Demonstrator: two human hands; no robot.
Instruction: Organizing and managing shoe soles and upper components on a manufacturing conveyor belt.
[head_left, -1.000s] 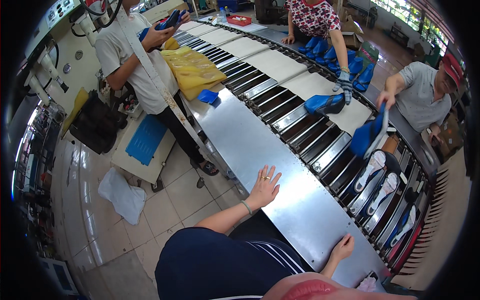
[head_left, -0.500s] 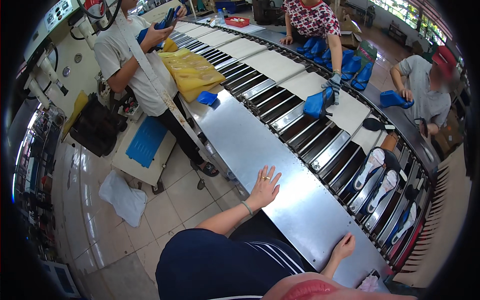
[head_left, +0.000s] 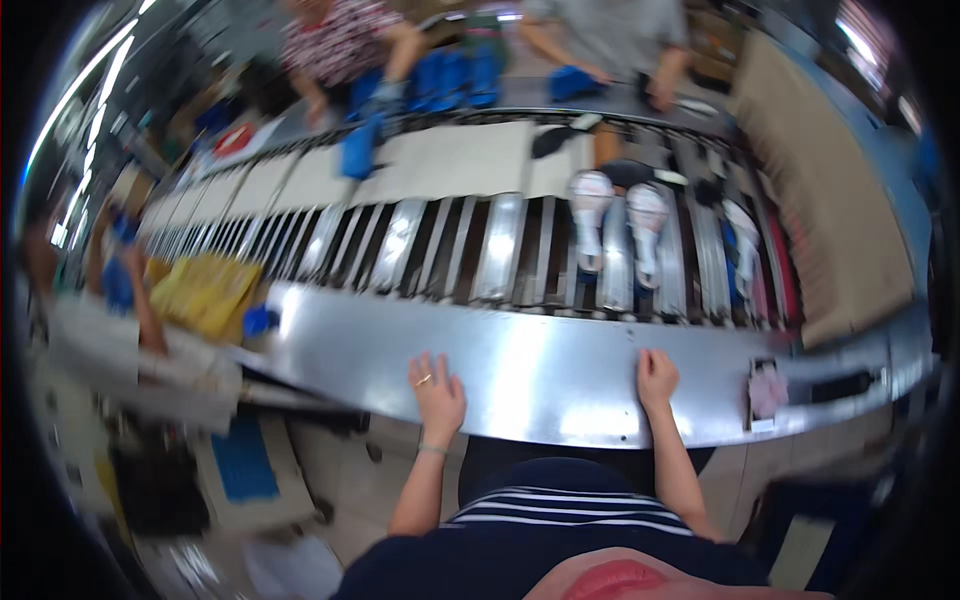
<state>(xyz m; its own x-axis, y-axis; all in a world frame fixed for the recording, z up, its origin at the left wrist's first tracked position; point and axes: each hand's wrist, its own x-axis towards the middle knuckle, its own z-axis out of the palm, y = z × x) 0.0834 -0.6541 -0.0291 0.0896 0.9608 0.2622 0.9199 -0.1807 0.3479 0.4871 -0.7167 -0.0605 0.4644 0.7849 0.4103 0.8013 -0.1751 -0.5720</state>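
Note:
My left hand [head_left: 437,397] rests on the bare metal ledge [head_left: 550,390], fingers apart, a ring on one of them and a bangle at the wrist. To its right, my right hand [head_left: 657,378] lies on the same ledge, its fingers curled into a loose fist; nothing shows in it. Beyond the ledge runs a slatted conveyor [head_left: 500,250]. Two shoes with pale soles turned up, the left one [head_left: 590,215] and the right one [head_left: 647,220], lie on its slats. Another pale-soled shoe [head_left: 742,240] is further right.
A yellow plastic bag [head_left: 205,300] and a small blue piece [head_left: 260,320] sit at the ledge's left end. A pink item [head_left: 768,390] and a black tool [head_left: 843,386] lie right. Across the conveyor, a co-worker's gloved hand [head_left: 385,98] is at a blue shoe [head_left: 360,150]; a second person works nearby.
The view has swung to the right, blurring the picture, so the conveyor now runs across it. Both my hands remain on the ledge, the left spread and the right curled.

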